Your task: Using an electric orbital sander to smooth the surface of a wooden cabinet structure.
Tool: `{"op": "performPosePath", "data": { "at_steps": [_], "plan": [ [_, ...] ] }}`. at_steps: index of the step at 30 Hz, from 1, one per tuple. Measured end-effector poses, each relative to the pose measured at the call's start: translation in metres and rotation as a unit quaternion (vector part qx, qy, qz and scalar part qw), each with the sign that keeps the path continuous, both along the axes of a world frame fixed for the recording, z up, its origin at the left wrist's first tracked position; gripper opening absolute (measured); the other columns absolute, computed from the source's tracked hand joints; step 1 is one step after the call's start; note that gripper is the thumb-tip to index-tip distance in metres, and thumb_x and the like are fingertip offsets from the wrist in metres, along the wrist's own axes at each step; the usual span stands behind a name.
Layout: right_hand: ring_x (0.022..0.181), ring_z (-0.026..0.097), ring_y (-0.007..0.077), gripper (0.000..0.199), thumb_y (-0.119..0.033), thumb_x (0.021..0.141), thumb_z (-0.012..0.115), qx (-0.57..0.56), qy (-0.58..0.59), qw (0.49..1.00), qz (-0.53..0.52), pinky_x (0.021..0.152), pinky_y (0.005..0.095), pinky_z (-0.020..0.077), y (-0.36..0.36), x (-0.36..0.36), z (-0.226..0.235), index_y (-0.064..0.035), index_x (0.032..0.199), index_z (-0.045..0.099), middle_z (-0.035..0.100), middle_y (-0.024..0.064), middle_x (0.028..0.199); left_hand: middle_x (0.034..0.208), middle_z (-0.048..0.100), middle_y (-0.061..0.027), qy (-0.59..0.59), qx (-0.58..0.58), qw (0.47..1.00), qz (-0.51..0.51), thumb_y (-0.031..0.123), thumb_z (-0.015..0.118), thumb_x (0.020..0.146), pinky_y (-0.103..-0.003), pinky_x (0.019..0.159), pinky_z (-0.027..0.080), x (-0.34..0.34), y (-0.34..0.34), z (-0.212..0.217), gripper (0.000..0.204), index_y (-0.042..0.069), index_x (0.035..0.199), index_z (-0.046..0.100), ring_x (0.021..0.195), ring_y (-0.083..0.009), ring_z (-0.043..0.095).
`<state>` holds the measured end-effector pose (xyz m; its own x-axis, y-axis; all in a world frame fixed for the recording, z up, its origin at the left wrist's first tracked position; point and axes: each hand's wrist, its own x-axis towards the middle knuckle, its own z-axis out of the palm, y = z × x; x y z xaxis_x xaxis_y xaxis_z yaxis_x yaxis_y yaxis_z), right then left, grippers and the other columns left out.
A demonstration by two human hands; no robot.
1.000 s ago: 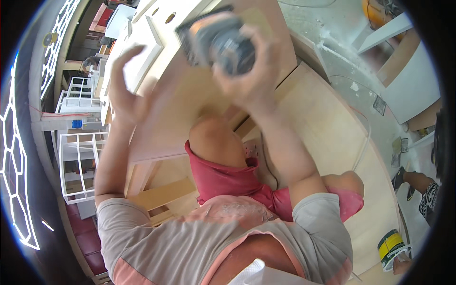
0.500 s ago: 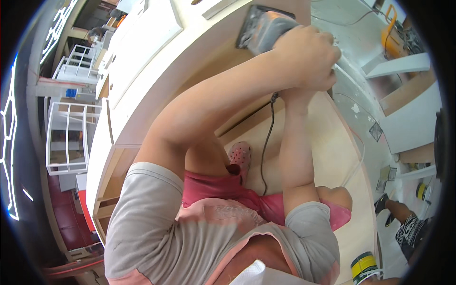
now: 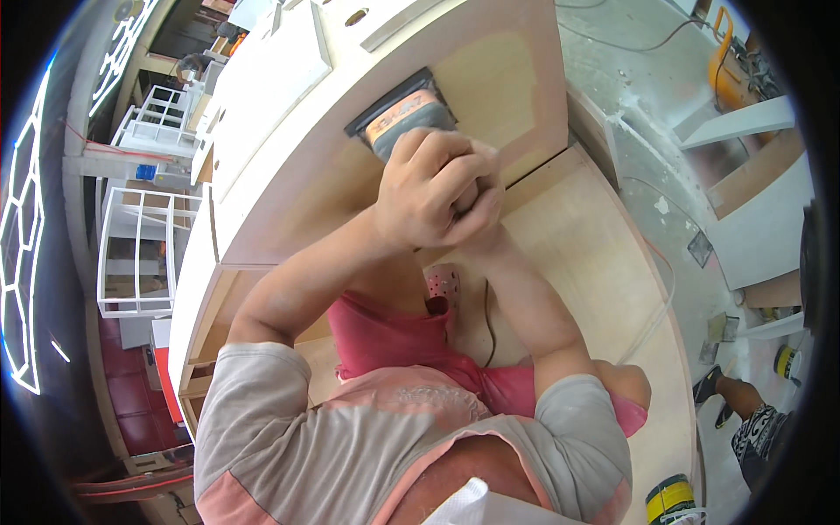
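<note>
An orange-and-grey electric sander (image 3: 416, 120) lies with its dark rectangular pad against the upright panel (image 3: 499, 92) of a curved pale wooden cabinet. My left hand (image 3: 429, 188) is closed around the sander's near end, its fingers folded over. Behind and below it, my right hand (image 3: 479, 232) comes up to the same end. The left hand hides most of it, so the right fingers' grip cannot be made out. The sander's cord (image 3: 489, 324) hangs below the hands, beside my pink clog (image 3: 444, 282).
I sit inside the curved cabinet, on its wooden base (image 3: 604, 271). White boards (image 3: 293, 52) lie on its top. At right are an orange-framed machine (image 3: 723, 66), curved white pieces (image 3: 761, 223) and a yellow-banded can (image 3: 671, 499). Another person's leg (image 3: 744, 394) shows at lower right.
Both hands and the sander have moved left and nearer to me along the panel. The sander has turned, and more of the panel on the right now shows.
</note>
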<state>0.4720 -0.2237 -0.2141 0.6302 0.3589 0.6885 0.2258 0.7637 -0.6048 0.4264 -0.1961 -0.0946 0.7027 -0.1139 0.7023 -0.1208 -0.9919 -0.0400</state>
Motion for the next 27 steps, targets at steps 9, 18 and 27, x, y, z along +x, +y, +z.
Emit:
{"op": "performPosePath", "data": {
  "at_steps": [9,18,27],
  "plan": [
    [0.099,0.054,0.0232,0.037,-0.022,0.085,0.062,0.032,0.173,0.982,-0.069,0.080,0.0355,0.0474,-0.003,0.062,0.051,-0.0027,0.112,0.046,0.053,0.0127,0.107,0.071,0.054,-0.0075,0.111,0.006,0.993,-0.026,0.021,0.065,0.065,-0.035,0.061,0.044,0.096,0.005,0.017,0.015,0.010,0.070,0.058,0.065,-0.0257,0.054],
    [0.098,0.055,0.0245,0.041,-0.020,0.080,0.066,0.034,-0.003,0.997,-0.073,0.079,0.0356,0.0478,-0.005,0.032,0.043,-0.0029,0.112,0.047,0.053,0.0129,0.106,0.069,0.053,-0.0065,-0.055,-0.006,0.998,-0.019,0.018,0.069,0.063,-0.033,0.063,0.043,0.032,0.001,0.034,0.013,0.012,0.070,0.059,0.065,-0.0234,0.052],
    [0.095,0.055,0.0218,0.055,-0.016,0.073,0.072,0.001,0.130,0.976,-0.173,0.077,0.0327,0.0480,-0.009,0.071,0.085,0.0006,0.116,0.043,0.052,0.0139,0.107,0.095,0.056,-0.0113,-0.066,-0.098,0.991,-0.066,0.017,0.072,0.060,-0.039,0.076,0.043,0.061,-0.019,0.023,0.042,0.009,0.100,0.059,0.085,-0.0282,0.054]
  ]
}}
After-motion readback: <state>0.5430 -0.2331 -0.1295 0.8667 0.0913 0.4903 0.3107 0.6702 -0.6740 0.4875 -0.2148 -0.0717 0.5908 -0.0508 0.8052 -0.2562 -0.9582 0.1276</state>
